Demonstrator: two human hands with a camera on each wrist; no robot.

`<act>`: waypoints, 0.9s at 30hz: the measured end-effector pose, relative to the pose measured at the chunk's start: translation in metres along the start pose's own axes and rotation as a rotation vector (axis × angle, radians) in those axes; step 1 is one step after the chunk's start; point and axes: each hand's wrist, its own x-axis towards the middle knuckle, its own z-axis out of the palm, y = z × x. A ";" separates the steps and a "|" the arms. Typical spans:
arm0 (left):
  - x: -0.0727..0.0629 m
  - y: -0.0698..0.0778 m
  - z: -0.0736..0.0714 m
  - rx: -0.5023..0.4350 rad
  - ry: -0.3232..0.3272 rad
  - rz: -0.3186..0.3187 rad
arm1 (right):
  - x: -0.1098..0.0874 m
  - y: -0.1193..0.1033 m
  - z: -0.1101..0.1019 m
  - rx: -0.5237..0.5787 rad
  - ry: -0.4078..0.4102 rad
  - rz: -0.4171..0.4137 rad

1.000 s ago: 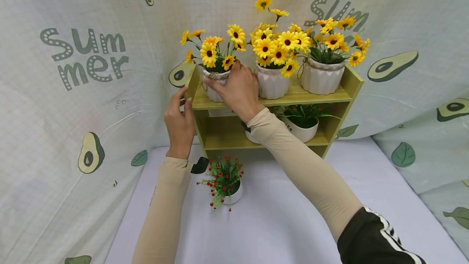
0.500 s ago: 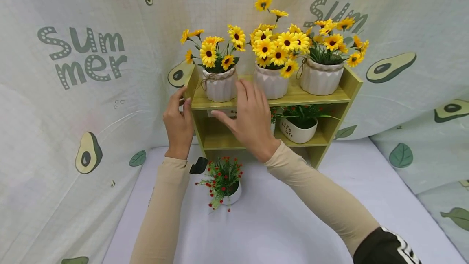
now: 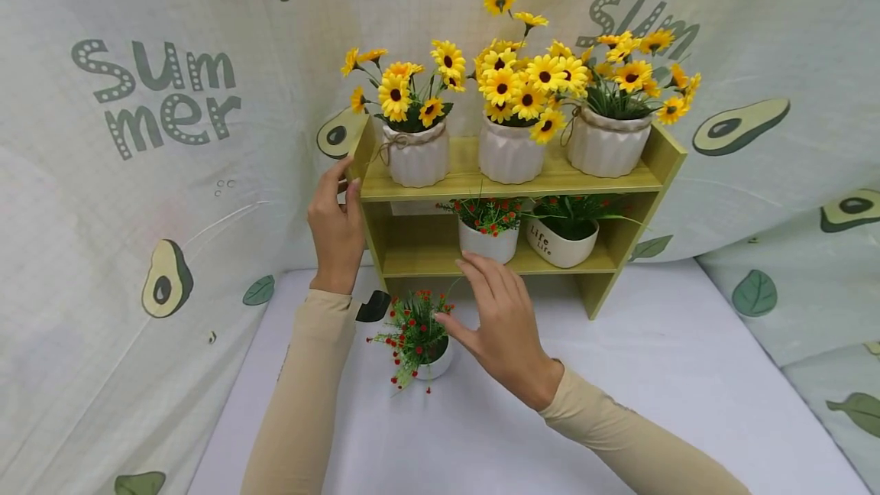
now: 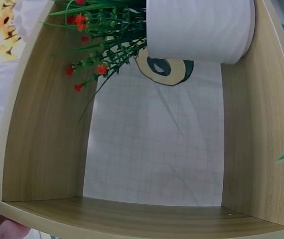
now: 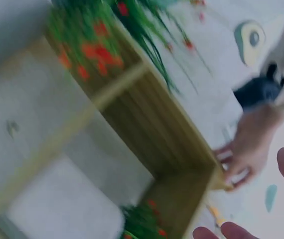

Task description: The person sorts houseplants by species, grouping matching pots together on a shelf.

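My left hand (image 3: 337, 228) grips the left side panel of the wooden shelf (image 3: 419, 258); its fingers show at the panel's edge in the left wrist view. Over the table hangs my right hand (image 3: 505, 323), fingers extended and apart, holding nothing. Just left of its thumb, a small white pot with red flowers (image 3: 433, 365) stands on the table. On the top board are three ribbed white pots with yellow flowers: the left pot (image 3: 419, 159), the middle pot (image 3: 511, 155) and the right pot (image 3: 608, 147).
The lower board carries a white pot with red flowers (image 3: 488, 243) and a white pot lettered "Life" (image 3: 564, 247), both toward the right. A cloth printed with avocados (image 3: 168, 277) hangs behind and beside the white table (image 3: 619, 403).
My right hand has let go of the left yellow-flower pot and moved down toward the pot on the table. The left hand has stayed at the shelf's side.
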 end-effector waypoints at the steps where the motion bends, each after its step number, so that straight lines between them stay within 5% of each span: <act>1: 0.000 0.000 0.000 0.002 -0.002 -0.002 | -0.008 0.001 0.002 0.010 -0.013 0.006; 15: 0.000 0.002 0.000 0.010 0.001 -0.007 | -0.099 0.012 0.040 0.072 -0.249 0.268; 27: 0.000 0.003 0.000 0.024 -0.013 -0.026 | -0.122 0.024 0.077 0.222 -0.374 0.467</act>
